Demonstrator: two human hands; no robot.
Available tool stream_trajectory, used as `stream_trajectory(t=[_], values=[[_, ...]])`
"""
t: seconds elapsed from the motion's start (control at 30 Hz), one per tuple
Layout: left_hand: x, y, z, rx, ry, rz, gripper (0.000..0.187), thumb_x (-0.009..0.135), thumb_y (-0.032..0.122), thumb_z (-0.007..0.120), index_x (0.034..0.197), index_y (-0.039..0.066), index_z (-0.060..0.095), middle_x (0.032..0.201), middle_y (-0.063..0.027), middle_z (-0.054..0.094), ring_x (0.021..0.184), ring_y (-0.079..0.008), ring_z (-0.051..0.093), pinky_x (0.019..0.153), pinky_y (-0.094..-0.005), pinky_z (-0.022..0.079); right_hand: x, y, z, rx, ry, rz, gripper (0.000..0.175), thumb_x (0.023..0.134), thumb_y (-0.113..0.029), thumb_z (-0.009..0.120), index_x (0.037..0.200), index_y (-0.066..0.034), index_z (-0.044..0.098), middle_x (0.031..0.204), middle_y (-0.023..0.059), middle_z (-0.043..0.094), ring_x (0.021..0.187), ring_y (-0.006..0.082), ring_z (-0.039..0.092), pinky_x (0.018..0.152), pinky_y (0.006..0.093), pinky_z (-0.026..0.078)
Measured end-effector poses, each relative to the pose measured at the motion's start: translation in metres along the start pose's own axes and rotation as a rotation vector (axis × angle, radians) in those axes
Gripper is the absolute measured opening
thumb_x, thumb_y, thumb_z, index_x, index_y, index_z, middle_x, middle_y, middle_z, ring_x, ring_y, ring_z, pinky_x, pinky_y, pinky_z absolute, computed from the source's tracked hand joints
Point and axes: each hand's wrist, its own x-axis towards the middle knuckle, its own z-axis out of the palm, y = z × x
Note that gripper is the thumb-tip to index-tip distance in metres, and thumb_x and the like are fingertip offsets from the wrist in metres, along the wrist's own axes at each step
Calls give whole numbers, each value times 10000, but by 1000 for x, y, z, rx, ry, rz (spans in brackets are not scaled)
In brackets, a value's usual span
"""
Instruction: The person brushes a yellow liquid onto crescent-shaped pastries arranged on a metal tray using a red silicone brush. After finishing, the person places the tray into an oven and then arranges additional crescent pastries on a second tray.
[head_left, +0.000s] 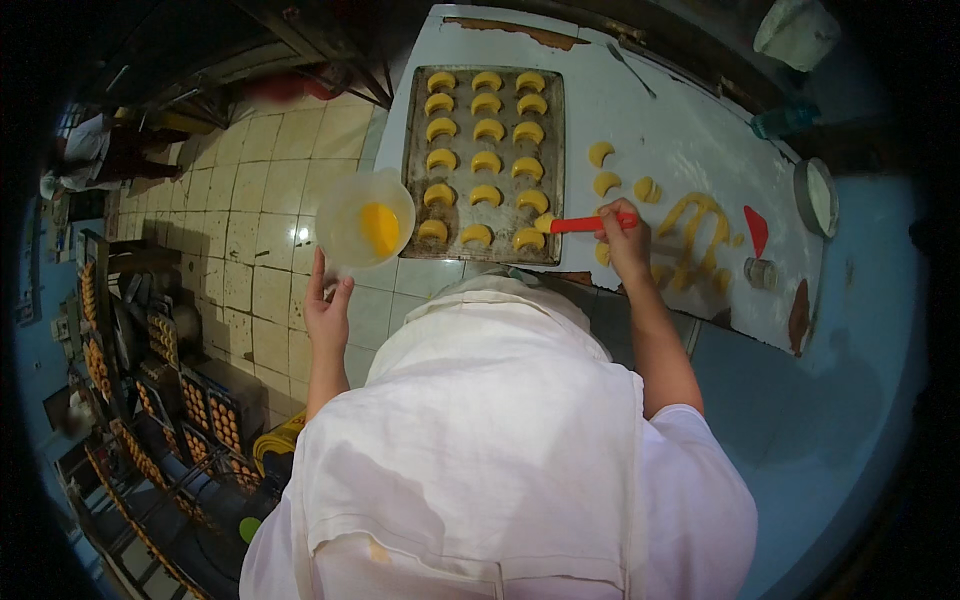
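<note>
My right hand grips the red handle of a pastry brush. Its pale bristles reach over the near right corner of a metal baking tray, just above a crescent-shaped dough piece. Three columns of yellow crescents line the tray, many with a glossy top. My left hand holds a translucent plastic bowl off the tray's left side, thumb and fingers at its near edge. Yellow liquid, which looks like egg wash, pools inside the bowl.
Loose crescents and dough scraps lie on the white table. Farther right are a red scraper, a small jar and a round pan. Racks of baked goods stand at left; another person is beyond.
</note>
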Motion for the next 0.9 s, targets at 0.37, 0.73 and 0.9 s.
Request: stream_trajectory(t=[0.37, 0.73, 0.9], values=[[-5, -10, -8, -1, -12, 23, 727, 934, 77, 751, 1592, 133, 446, 1194, -63, 645, 998, -114, 569, 868, -267, 496, -33, -9, 7, -110, -56, -96, 210, 1016, -229, 615, 980, -23, 636, 737, 94, 683, 677, 190, 698, 658, 362, 546], [-8, 1, -1, -21, 1, 68, 738, 925, 57, 740, 1594, 101, 431, 1173, -91, 663, 1016, -127, 602, 875, -264, 503, -8, -44, 24, -361, -183, -131, 160, 993, -216, 626, 964, -62, 656, 710, 131, 670, 677, 326, 673, 645, 417, 510], [-6, -2, 3, -26, 8, -5, 730, 929, 54, 737, 1592, 103, 436, 1209, -89, 659, 1030, -137, 606, 877, -269, 506, 51, -65, 34, -300, 39, -299, 224, 999, -291, 634, 1012, -68, 659, 780, 148, 698, 733, 355, 699, 679, 434, 528]])
